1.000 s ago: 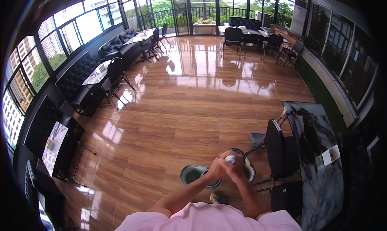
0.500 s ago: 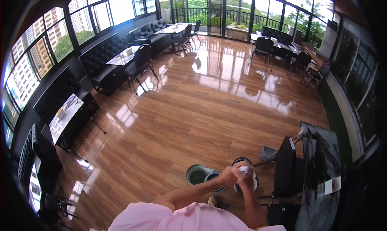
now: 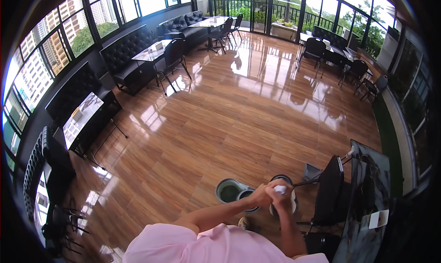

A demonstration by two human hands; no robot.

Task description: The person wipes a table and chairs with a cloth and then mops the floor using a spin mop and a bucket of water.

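My left hand (image 3: 261, 197) and my right hand (image 3: 282, 200) are closed close together around a white-tipped handle (image 3: 279, 189), seen almost end-on. Its lower part is hidden beneath the hands. Just left of them on the floor stands a grey bucket (image 3: 219, 193) with dark greenish water inside. A smaller round compartment (image 3: 248, 209) adjoins it, partly covered by my left forearm. Under and beyond my right hand is a dark-rimmed round container (image 3: 274, 177) with something pale at its right side; the hands hide most of it.
A grey dustpan (image 3: 312, 172) lies right of the hands, near a black chair (image 3: 329, 189) and a dark marbled table (image 3: 374, 171) bearing a white holder (image 3: 378, 220). Black tufted benches (image 3: 126, 56) and tables line the left windows. My shoe (image 3: 244, 222) shows below the buckets.
The whole view has shifted, with the room sliding rightward and, at the far end, upward. Both hands remain clasped on the handle, with only a slight change in their position over the containers.
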